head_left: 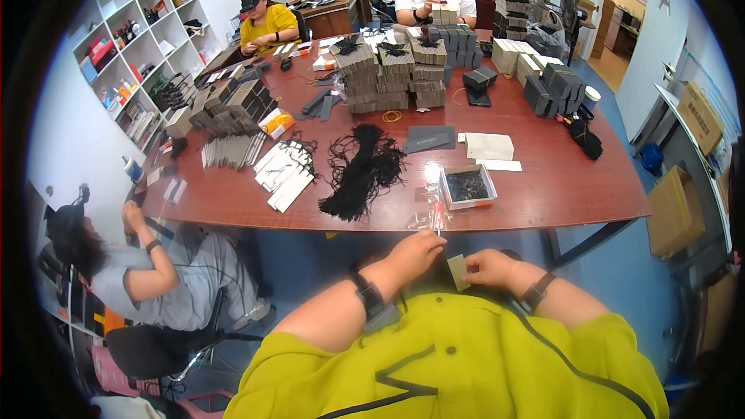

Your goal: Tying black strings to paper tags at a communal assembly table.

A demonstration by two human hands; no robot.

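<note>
My left hand [417,254] is at the table's near edge, fingers pinched together beside a thin pale piece with a red part [438,211]. I cannot make out what those fingers hold. To its right, below the table edge, my right hand [492,270] grips a small beige card [457,272] between thumb and fingers. Past the hands, on the table, stands a white box [472,205] of small dark bits. Clear plastic pieces [420,218] lie to its left. Behind are a dark grey card [429,138] and a stack of cream cards [489,145].
A bundle of black cords [362,174] and fanned white tags with cords [285,178] cover the table's middle left. Tall stacks of grey cards [372,81] rise farther back. One person [167,275] sits at the left; others sit beyond the table. Cardboard boxes [677,213] stand at the right.
</note>
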